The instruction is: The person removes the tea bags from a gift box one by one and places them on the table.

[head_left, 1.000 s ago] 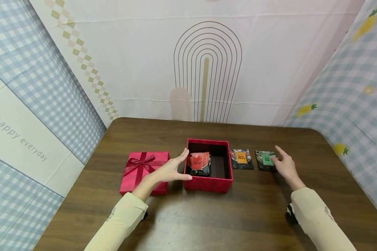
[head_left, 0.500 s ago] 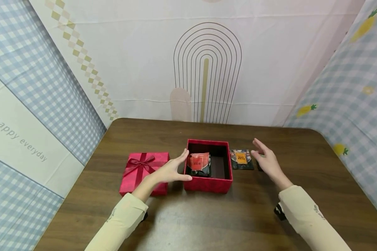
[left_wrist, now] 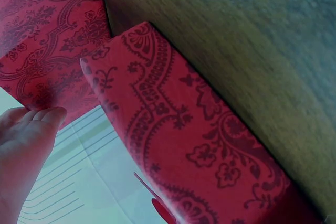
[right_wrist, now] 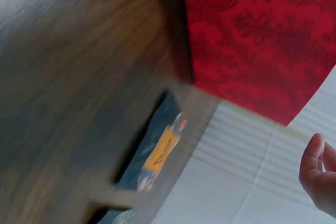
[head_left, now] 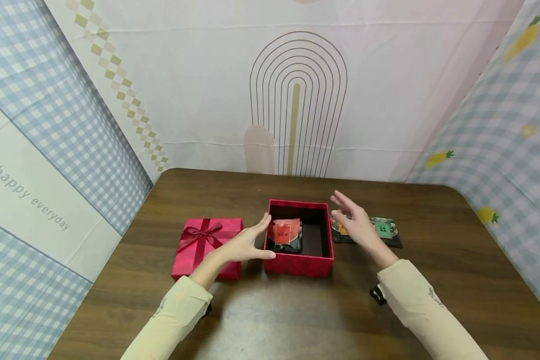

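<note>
A red box without its lid stands mid-table, with a red-labelled packet in its left part. At the box's left side is my left hand, thumb and fingers spread along the wall; it grips nothing, and touch is hard to tell. My right hand hovers just right of the box with nothing in it, thumb apart from the fingers. Below it lies an orange-labelled packet, partly hidden in the head view. The green-labelled packet lies right beside that one.
The red lid with a dark red bow lies left of the box, partly behind my left forearm. All of it stands on a brown wooden table. A patterned cloth hangs behind the table.
My right hand has moved left, from over the green-labelled packet to over the orange-labelled one beside the box. The green-labelled packet is uncovered again. My left hand has stayed in place.
</note>
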A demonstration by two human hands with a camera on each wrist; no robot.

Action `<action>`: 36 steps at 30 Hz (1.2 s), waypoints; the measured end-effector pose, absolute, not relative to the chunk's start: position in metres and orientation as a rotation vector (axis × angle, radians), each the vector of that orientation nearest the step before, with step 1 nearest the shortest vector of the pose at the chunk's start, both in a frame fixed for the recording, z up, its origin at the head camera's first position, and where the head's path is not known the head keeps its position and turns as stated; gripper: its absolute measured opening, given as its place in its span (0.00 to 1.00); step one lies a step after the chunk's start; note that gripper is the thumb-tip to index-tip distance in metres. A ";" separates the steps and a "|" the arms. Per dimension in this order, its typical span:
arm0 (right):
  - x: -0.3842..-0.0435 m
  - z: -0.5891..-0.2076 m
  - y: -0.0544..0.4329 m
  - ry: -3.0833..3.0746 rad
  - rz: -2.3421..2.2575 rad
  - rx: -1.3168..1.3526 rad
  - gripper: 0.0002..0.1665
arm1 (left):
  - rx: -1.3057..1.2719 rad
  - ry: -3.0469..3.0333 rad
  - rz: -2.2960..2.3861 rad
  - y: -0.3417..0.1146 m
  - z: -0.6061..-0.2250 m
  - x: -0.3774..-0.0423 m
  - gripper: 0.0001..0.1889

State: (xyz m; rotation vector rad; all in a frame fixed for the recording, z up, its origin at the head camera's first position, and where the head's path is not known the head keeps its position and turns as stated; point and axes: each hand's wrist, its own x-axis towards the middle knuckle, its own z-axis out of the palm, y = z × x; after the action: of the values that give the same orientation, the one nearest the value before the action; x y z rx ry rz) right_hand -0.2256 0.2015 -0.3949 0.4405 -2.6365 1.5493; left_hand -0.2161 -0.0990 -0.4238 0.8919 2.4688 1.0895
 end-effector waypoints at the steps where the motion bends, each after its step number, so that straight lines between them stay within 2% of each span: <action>1: -0.226 -0.395 0.198 -2.636 1.549 0.453 0.31 | 0.895 2.469 1.095 -0.099 -0.424 -0.216 0.49; 12: -0.223 -0.396 0.167 -2.698 1.539 0.607 0.27 | 0.902 2.467 1.097 -0.099 -0.423 -0.218 0.49; 21: -0.225 -0.399 0.144 -2.934 1.358 0.715 0.28 | 0.892 2.459 1.106 -0.099 -0.423 -0.217 0.49; 36: -0.222 -0.413 0.122 -3.171 1.011 0.668 0.31 | 0.874 2.454 1.114 -0.100 -0.422 -0.215 0.49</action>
State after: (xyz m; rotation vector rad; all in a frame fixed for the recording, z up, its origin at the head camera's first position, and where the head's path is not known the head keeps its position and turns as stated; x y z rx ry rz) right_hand -0.2220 0.1221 -0.4131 0.6682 -3.1713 1.0108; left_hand -0.2152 -0.0999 -0.4217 0.8745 2.4535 1.1137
